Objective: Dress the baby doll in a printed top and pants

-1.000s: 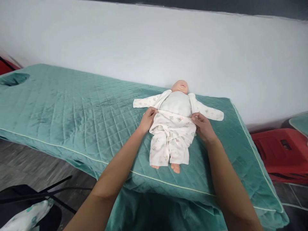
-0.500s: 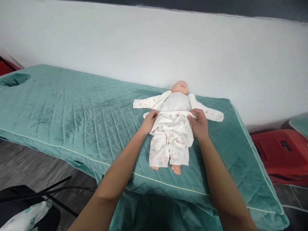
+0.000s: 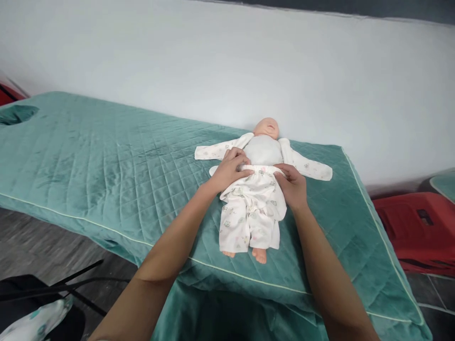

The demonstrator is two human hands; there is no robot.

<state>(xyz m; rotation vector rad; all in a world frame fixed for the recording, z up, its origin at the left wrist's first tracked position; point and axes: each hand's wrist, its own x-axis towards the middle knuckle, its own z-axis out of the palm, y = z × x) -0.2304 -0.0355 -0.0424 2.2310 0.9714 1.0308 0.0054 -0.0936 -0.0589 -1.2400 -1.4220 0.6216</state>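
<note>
Baby doll (image 3: pixel 263 150) lies on its back on the green quilted table (image 3: pixel 106 156), a little to 2 o'clock of the middle of the view. Its head points to 12 o'clock, against the white wall (image 3: pixel 227 61). Its bare feet point to 6 o'clock, near the table's front edge.

The doll wears white printed trousers (image 3: pixel 250 213). The waistband (image 3: pixel 265 168) sits across its belly, and the pale torso is bare above it. An open white jacket (image 3: pixel 212 151) is spread under the doll, one sleeve out to 9 o'clock and the other to 3 o'clock.

Left hand (image 3: pixel 231 169) is at the doll's 9 o'clock side. Its fingers are curled over the waistband and closed on the cloth. The thumb is mostly hidden, so the hold looks like a pinch, not certain.

Right hand (image 3: pixel 293 187) is at the doll's 3 o'clock side. Thumb and forefinger are closed on the waistband there, and the palm rests against the trouser hip. Both forearms come in from 6 o'clock.

Surroundings:
- A face hole (image 3: pixel 17 114) is in the table top at far 9 o'clock.
- A red plastic object (image 3: pixel 415 227) stands on the floor at 3 o'clock, well apart from the doll.
- A black chair frame (image 3: pixel 53 284) is at 8 o'clock.
- A printed cloth (image 3: pixel 31 324) lies on the chair, cropped by the frame edge.
</note>
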